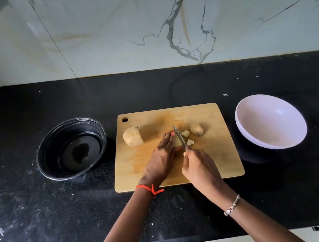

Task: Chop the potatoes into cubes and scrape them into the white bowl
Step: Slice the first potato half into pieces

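A wooden cutting board [213, 160] lies on the black counter. My left hand [162, 159] holds a piece of potato [177, 142] down in the board's middle, fingers curled over it. My right hand [199, 169] grips the handle of a small knife [179, 136], its blade standing in that piece. A few pale cut chunks [187, 137] lie just right of the blade. A potato half [133, 139] sits at the board's left, and a smaller brown piece [197, 129] at the right. The white bowl [270, 121] stands right of the board, nothing visible inside.
A black round bowl [72, 148] with a little liquid in it stands left of the board. The marble wall [139, 29] rises behind the black counter [43, 214], whose left part bears white powdery smears. The counter's front edge runs below my arms.
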